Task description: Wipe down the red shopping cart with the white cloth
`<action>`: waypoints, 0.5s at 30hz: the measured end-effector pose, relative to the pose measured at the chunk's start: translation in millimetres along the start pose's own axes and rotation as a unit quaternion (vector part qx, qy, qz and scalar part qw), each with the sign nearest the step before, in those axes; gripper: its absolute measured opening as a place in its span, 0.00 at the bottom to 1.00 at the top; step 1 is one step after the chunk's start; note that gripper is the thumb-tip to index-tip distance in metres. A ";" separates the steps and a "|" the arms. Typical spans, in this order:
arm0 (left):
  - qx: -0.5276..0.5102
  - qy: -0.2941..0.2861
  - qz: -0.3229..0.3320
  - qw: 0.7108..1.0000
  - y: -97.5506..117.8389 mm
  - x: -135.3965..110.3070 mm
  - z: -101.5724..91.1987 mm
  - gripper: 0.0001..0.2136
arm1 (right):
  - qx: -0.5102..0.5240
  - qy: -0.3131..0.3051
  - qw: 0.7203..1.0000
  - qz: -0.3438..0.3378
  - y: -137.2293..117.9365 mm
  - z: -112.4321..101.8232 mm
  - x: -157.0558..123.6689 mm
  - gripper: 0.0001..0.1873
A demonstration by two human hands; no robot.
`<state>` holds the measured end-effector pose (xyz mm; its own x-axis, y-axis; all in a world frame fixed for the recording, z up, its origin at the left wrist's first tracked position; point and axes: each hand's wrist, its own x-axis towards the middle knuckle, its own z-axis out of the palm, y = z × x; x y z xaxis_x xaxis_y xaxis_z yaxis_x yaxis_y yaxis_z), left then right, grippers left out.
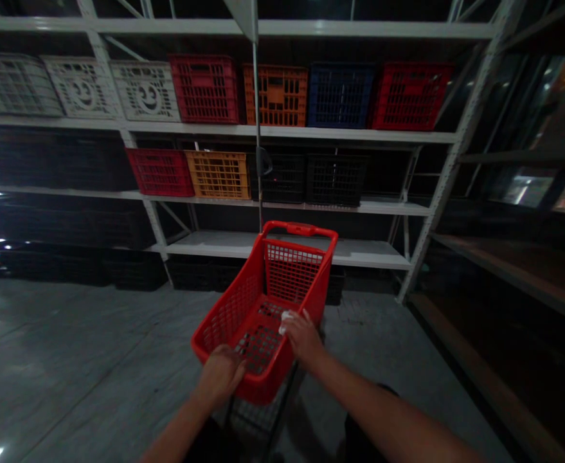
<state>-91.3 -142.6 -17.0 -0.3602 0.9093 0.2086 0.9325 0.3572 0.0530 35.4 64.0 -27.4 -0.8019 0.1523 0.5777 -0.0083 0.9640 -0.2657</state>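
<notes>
A red plastic shopping cart (263, 308) with a mesh basket stands in front of me, its red handle bar (300, 229) at the far end. My left hand (219, 376) grips the near rim of the basket. My right hand (304, 337) rests at the basket's right rim, its fingers around a small white wad of cloth or tissue (285, 322). The cart's lower wire rack (256, 415) shows dimly under the basket, partly hidden by shadow.
Ahead stands a white metal shelving rack (460, 138) holding white, red, orange and blue plastic crates (340, 95), with black crates (335, 180) lower down. A concrete floor (84, 341) spreads to the left. Dark wooden shelves (518, 283) stand at the right.
</notes>
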 end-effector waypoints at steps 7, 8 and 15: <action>-0.033 0.018 0.046 0.998 -19.8 5.2 -13.0 0.17 | 0.018 -0.087 0.988 -0.130 -31.3 -2.9 -6.3 0.13; -0.035 0.014 0.048 0.998 -23.9 6.4 -13.9 0.17 | 0.007 -0.102 0.985 -0.142 -19.9 -10.7 1.1 0.13; -0.017 -0.035 -0.039 0.999 -48.1 21.7 -28.7 0.15 | -0.075 -0.088 0.993 -0.032 61.0 -57.4 53.7 0.14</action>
<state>-143.2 -146.1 13.0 -0.4308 0.8923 0.1347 0.9018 0.4203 0.1002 26.1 143.5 31.7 -0.8948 0.0617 0.4421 0.0153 0.9941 -0.1078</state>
